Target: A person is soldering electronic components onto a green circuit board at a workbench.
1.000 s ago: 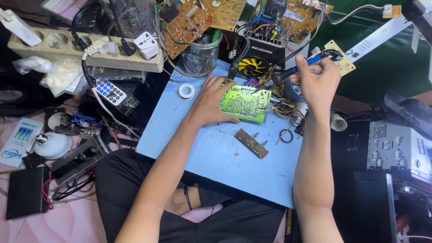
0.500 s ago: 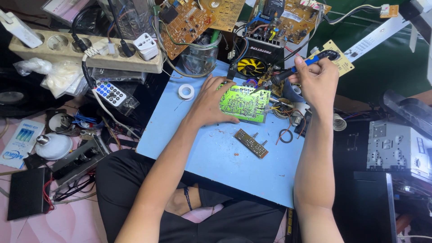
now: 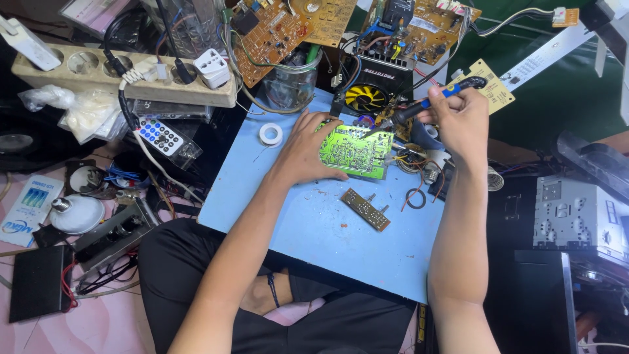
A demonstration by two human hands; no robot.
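A green circuit board (image 3: 357, 152) lies solder side up near the far edge of a blue mat (image 3: 314, 229), which covers the tabletop in front of the seated person. The left hand (image 3: 308, 152) rests flat on the mat against the board's left edge, fingers (image 3: 313, 122) spread and pressing the board down rather than gripping it. The right hand (image 3: 462, 121) is closed around the blue-and-black handle of a soldering iron (image 3: 432, 101), held like a pen, its metal tip pointing down and left to the board's upper right corner (whether it actually touches the board cannot be told).

Just below the board lies a small brown strip board (image 3: 366, 209), and beside that a black ring (image 3: 415, 198). A roll of white tape (image 3: 270, 134) sits on the mat left of the left hand. Behind the board stands a black unit with a yellow fan (image 3: 367, 97). Farther left, a beige power strip (image 3: 118, 75) holds several plugs, with a small white remote control (image 3: 160, 136) below it and a light bulb (image 3: 75, 213) on the floor.
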